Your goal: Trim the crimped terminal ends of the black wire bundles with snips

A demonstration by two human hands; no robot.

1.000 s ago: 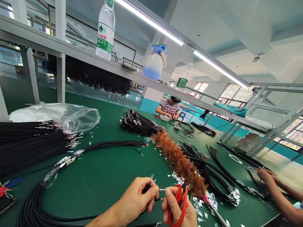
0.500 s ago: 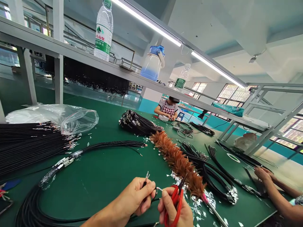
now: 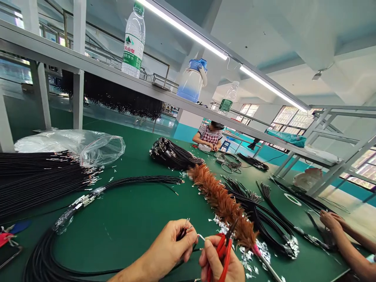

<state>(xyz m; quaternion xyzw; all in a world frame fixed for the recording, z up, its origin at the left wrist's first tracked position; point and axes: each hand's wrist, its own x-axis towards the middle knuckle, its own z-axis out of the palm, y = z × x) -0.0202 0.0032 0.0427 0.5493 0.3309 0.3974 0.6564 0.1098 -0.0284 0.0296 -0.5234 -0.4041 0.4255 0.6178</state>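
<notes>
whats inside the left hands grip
Black cable shows in the left hand, with thin pale wire ends poking above the thumb. Curled fingers cover the rest, so how many are held can't be told.

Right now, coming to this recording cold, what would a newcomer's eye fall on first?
Probably the shaggy brown feather duster lying on the green table, right of centre. Then the red-handled scissors in the right hand, at bottom centre. Above, a blue-and-white jug stands on the shelf.
</notes>
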